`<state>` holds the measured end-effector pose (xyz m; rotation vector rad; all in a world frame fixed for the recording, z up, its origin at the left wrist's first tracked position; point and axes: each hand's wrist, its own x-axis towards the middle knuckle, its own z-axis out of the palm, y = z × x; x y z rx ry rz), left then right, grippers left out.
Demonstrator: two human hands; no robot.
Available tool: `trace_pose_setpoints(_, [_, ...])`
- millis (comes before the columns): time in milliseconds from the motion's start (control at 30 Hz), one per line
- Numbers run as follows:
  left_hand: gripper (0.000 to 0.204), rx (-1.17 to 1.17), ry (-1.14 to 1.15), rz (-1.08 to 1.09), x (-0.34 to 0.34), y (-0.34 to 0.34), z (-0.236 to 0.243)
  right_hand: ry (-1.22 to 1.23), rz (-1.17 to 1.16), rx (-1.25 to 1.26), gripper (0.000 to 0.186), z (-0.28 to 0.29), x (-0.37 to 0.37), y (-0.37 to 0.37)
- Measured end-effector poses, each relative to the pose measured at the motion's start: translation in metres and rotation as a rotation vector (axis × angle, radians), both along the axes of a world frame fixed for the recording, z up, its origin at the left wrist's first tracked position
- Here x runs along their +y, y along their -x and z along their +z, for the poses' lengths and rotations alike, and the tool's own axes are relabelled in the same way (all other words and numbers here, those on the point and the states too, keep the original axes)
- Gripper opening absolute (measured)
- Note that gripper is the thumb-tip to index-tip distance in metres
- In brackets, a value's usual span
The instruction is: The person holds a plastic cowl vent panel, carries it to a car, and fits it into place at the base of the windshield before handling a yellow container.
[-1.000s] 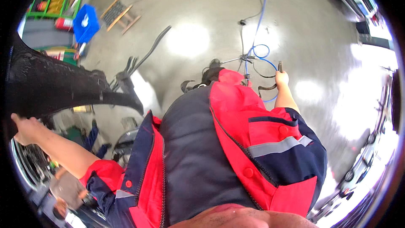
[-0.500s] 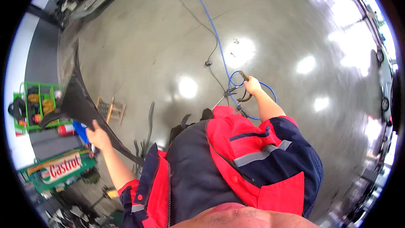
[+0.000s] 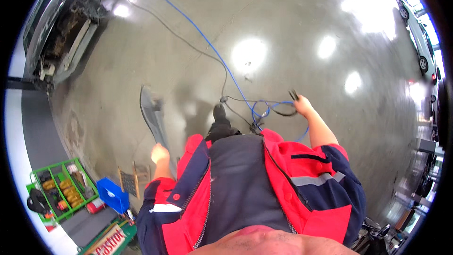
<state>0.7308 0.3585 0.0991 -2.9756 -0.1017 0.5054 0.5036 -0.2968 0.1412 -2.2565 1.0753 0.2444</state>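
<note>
My left hand (image 3: 160,154) is closed around a long, dark, curved panel (image 3: 153,113) that looks like a piece of car trim. It stands out ahead of the hand above the floor, its far end blurred. Out to the right, my right hand (image 3: 304,106) is closed on a thin, dark, curved strip (image 3: 293,95); a short end sticks up past the fingers and a loop seems to hang beside it. Its exact kind cannot be made out. Below and beside that hand lies a coiled blue hose (image 3: 264,108) on the floor, next to a dark cable (image 3: 225,78).
A car body with an exposed end (image 3: 71,42) stands far left. At lower left are a green divided rack of parts (image 3: 61,191), a blue bin (image 3: 113,194) and a small wooden frame (image 3: 128,182). A white car (image 3: 417,42) is parked far right. Hose and cable cross the floor ahead.
The view has turned left and moved forward. My left hand has swung the dark panel from the left side to in front of me. My right hand still holds the strip.
</note>
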Motion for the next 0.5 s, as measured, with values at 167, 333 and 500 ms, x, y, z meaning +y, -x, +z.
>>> trace_pose_setpoints(167, [0.037, 0.709, -0.051, -0.262, -0.052, -0.127, -0.013, 0.063, -0.321, 0.256, 0.034, -0.040, -0.039, 0.095])
trace_pose_setpoints(333, [0.040, 0.453, 0.162, -0.382, -0.217, -0.285, -0.003, -0.040, -0.481, 0.434, 0.034, -0.042, -0.065, 0.093])
trace_pose_setpoints(500, [0.037, 0.368, 0.324, -0.526, -0.436, -0.375, 0.064, -0.126, -0.592, 0.422, 0.032, -0.060, -0.137, 0.039])
